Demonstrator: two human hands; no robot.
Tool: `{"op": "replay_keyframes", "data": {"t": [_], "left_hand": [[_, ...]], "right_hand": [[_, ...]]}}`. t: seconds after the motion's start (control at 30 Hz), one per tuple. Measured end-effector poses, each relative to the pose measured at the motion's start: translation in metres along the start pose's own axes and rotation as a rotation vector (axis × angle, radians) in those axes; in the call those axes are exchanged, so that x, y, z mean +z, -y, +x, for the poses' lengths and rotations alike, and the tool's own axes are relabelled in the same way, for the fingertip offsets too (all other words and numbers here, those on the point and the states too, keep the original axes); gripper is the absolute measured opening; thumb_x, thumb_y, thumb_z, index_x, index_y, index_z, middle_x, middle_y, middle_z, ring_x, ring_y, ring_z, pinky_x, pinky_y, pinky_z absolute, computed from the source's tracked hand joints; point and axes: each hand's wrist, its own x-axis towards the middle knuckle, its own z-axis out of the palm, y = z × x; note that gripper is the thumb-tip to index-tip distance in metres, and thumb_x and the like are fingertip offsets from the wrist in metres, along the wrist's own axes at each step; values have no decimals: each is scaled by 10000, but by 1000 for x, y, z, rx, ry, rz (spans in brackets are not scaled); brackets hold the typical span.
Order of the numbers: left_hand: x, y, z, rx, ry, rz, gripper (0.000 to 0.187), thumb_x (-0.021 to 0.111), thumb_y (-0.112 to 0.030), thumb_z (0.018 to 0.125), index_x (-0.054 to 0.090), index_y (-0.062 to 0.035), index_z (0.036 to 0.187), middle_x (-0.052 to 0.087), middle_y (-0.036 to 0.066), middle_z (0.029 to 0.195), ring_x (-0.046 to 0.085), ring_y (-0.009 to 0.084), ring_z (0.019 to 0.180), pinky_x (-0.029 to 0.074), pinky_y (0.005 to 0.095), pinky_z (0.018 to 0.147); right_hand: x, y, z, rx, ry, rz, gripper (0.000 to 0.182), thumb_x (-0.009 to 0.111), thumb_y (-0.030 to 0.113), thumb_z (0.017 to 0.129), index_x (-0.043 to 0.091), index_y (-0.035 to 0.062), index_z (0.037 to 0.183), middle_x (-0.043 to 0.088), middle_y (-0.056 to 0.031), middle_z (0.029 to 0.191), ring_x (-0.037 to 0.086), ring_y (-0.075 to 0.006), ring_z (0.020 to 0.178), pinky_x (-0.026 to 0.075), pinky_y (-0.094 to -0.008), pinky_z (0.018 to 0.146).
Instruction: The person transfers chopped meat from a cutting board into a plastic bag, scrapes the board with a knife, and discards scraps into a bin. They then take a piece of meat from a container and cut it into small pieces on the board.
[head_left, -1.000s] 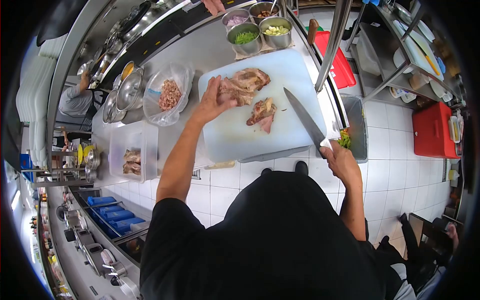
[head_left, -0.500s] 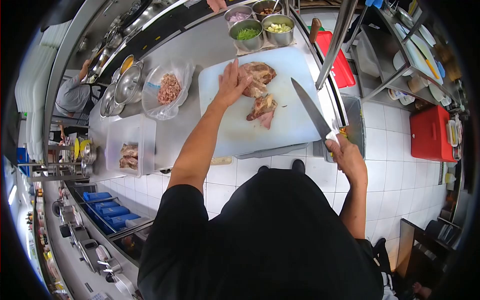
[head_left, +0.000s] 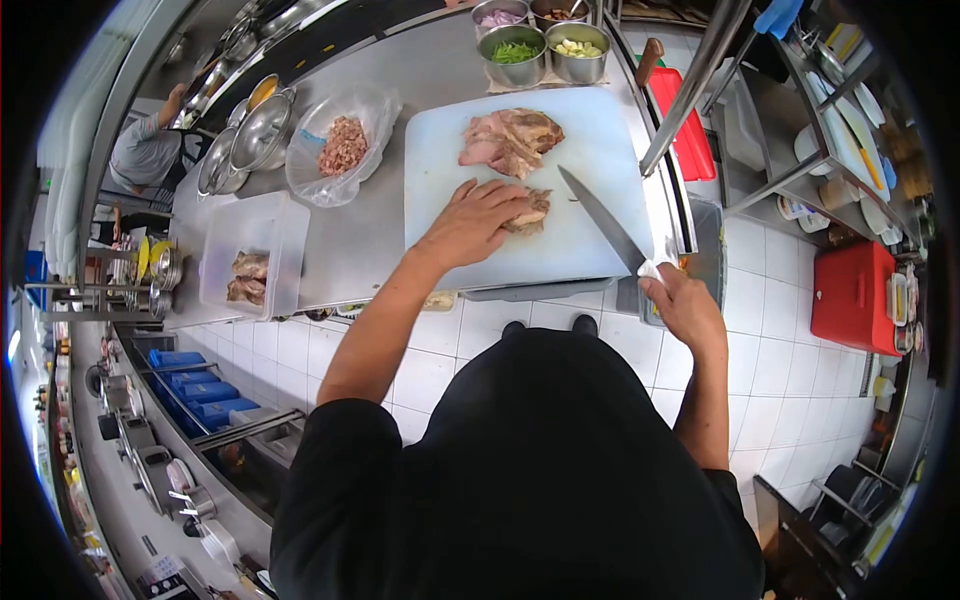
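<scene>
My left hand (head_left: 475, 222) is on the smaller piece of meat (head_left: 533, 212), fingers along its far side and thumb on its near side, hiding part of it. The larger piece of meat (head_left: 508, 138), pink with a browned surface, lies just beyond on the white cutting board (head_left: 440, 150). In my right hand (head_left: 685, 305) is a kitchen knife (head_left: 605, 220), gripped at its white handle near the board's right edge. Its long blade points up and left, and the tip is close to the meat without touching it.
Left of the board are a plastic-lined bowl of chopped meat (head_left: 343, 147), a clear tub (head_left: 285, 250) holding meat pieces and metal bowls (head_left: 262, 135). Metal pots (head_left: 512, 70) of cut vegetables stand behind. A metal post (head_left: 690, 95) rises at the right. Another person (head_left: 145, 150) is at far left.
My left hand has moved from the larger piece toward me onto the smaller one. The larger piece now lies more exposed. The knife stays in my right hand, its blade slightly farther left.
</scene>
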Motion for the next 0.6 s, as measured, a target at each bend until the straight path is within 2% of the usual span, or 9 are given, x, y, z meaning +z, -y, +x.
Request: {"op": "replay_keyframes", "data": {"t": [0.07, 0.1, 0.2, 0.3, 0.37, 0.5, 0.6], "left_hand": [[-5, -1, -13, -60, -123, -97, 590, 722, -145, 831, 537, -145, 1392, 483, 135, 1474, 486, 331, 1350, 391, 479, 1118], [-6, -4, -18, -89, -186, -145, 602, 734, -131, 828, 534, -133, 1396, 480, 143, 1482, 481, 341, 1360, 389, 465, 1130], [7, -13, -31, -372, -381, -435, 616, 761, -154, 829, 533, -120, 1401, 504, 158, 1462, 500, 351, 1346, 394, 426, 1136], [27, -28, -32, -424, -479, -383, 597, 772, -159, 837, 551, -116, 1390, 546, 157, 1423, 526, 345, 1314, 422, 405, 1110], [40, -25, -28, -376, -468, -333, 537, 760, -155, 851, 583, -124, 1357, 577, 150, 1387, 538, 342, 1291, 444, 415, 1083], [35, -1, -26, -264, -405, -396, 384, 724, -135, 876, 653, -133, 1254, 641, 121, 1294, 572, 328, 1226, 474, 417, 1036], [15, 7, -20, -351, -274, -426, 302, 689, -105, 886, 682, -125, 1187, 676, 102, 1226, 599, 313, 1185, 485, 405, 1016]], "right_hand": [[-2, 11, -1, -12, 69, -74, 388, 562, 410, 1007, 604, 27, 1045, 666, -277, 815, 654, -476, 851, 500, -536, 770], [-1, 12, 0, -42, 67, -86, 376, 565, 403, 1006, 606, 32, 1049, 665, -275, 805, 656, -473, 841, 504, -537, 765], [2, 11, 3, -88, 38, -103, 347, 573, 382, 1003, 609, 43, 1063, 665, -268, 779, 662, -467, 817, 511, -540, 749], [-4, 11, 12, -83, -8, -114, 343, 589, 370, 996, 617, 37, 1074, 658, -274, 764, 656, -476, 804, 505, -541, 723], [-8, 18, 14, -101, -11, -144, 358, 614, 370, 986, 630, 24, 1075, 643, -299, 760, 638, -502, 799, 491, -540, 691], [-14, 23, 11, -151, 89, -272, 327, 598, 361, 992, 632, 57, 1110, 670, -261, 767, 670, -456, 803, 512, -539, 713], [-17, 14, 14, -151, 85, -210, 322, 603, 365, 990, 642, 61, 1090, 666, -259, 757, 664, -463, 786, 509, -539, 704]]}}
